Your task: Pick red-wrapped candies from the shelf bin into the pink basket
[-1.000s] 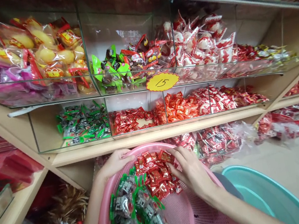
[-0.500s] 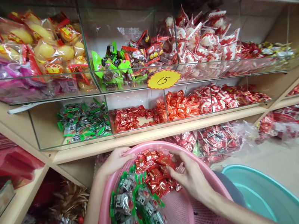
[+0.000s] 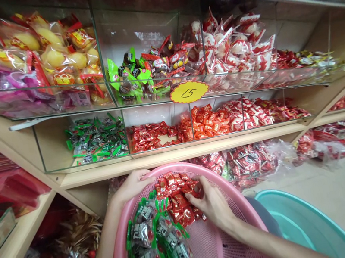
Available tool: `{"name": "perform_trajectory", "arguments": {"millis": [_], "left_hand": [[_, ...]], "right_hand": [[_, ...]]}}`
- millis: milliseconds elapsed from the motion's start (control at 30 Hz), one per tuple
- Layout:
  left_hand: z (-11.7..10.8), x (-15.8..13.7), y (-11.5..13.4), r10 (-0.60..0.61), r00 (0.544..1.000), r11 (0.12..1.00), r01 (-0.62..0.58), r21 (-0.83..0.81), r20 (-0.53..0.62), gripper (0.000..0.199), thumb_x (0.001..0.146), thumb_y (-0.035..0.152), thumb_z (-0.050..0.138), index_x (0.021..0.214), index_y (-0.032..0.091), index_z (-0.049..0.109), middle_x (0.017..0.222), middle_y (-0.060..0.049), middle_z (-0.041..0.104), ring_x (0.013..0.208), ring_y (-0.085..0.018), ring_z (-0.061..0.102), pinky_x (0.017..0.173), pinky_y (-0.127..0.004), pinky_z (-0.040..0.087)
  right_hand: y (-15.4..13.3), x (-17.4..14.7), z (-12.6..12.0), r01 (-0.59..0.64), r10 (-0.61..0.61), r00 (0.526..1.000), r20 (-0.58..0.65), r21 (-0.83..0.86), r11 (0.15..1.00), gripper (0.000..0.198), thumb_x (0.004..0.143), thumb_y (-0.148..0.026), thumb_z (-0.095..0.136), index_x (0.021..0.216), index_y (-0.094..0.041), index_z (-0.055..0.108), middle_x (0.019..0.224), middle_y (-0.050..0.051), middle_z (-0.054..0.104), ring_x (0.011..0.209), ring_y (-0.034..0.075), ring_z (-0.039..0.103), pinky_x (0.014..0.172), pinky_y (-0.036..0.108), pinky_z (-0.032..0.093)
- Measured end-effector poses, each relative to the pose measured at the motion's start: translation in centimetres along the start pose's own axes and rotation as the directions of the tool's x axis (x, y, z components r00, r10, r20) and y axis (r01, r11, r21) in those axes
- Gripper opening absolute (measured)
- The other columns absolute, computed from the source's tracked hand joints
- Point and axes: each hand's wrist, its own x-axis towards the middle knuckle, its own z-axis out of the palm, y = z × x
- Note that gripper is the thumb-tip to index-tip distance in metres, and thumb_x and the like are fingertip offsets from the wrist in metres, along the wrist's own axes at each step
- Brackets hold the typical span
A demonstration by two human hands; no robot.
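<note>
A pink mesh plastic basket stands in front of me below the shelf. My left hand grips its far left rim, fingers over the edge. Inside, candies in clear and green wrappers fill the left side. Small red-wrapped candies lie in a heap toward the back. My right hand is inside the basket at the right edge of the red heap. Its thumb and curved fingers are apart, touching the red candies, and its fingertips are partly hidden among them.
Glass-fronted shelf bins hold green candies, red candies and orange-red candies. A yellow price tag marked 15 hangs above. Bagged candies sit under the shelf. A teal tub stands at the right.
My right hand has moved slightly left and lower onto the red candies, its fingers more curled. My left hand and the basket stay where they were.
</note>
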Motion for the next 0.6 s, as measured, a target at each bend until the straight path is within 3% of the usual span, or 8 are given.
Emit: {"name": "perform_trajectory", "arguments": {"millis": [433, 600], "left_hand": [[-0.02, 0.11, -0.3, 0.029, 1.0, 1.0, -0.029, -0.007, 0.005, 0.032, 0.074, 0.039, 0.055, 0.083, 0.008, 0.063, 0.075, -0.003, 0.062, 0.067, -0.014, 0.053, 0.06, -0.021, 0.039], [-0.02, 0.02, 0.06, 0.016, 1.0, 1.0, -0.016, -0.005, -0.001, 0.033, 0.073, 0.039, 0.056, 0.083, 0.008, 0.063, 0.074, -0.003, 0.061, 0.066, -0.014, 0.052, 0.059, -0.021, 0.039]], "right_hand": [[-0.18, 0.11, 0.95, 0.016, -0.015, 1.0, 0.015, -0.042, 0.999, 0.043, 0.074, -0.049, 0.051, 0.103, -0.018, 0.044, 0.06, 0.0, 0.056, 0.05, 0.015, 0.05, 0.047, 0.025, 0.032], [-0.4, 0.22, 1.03, 0.039, -0.039, 0.999, -0.001, -0.023, 0.999, 0.046, 0.072, -0.05, 0.054, 0.105, -0.02, 0.045, 0.076, 0.004, 0.062, 0.061, 0.017, 0.056, 0.053, 0.026, 0.037]]}}
